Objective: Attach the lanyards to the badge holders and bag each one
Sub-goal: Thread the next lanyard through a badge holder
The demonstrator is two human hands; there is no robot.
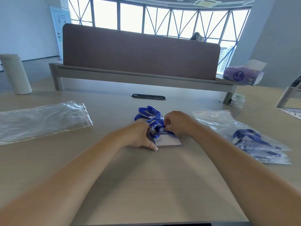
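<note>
A clear badge holder (169, 141) with a white card lies on the desk in the middle. A blue lanyard (149, 114) is bunched on and behind it. My left hand (140, 136) rests at the holder's left edge, thumb flat on the desk, fingers curled by the strap. My right hand (177, 123) pinches the lanyard's end at the holder's top. The clip itself is hidden by my fingers. Bagged lanyards (250, 141) lie to the right in clear bags.
A stack of empty zip bags (42, 119) lies at the left. A brown partition (140, 53) on a low shelf crosses the desk behind. A tissue box (242, 75) and a small jar (237, 99) stand at the back right, a beige cylinder (16, 74) at the back left.
</note>
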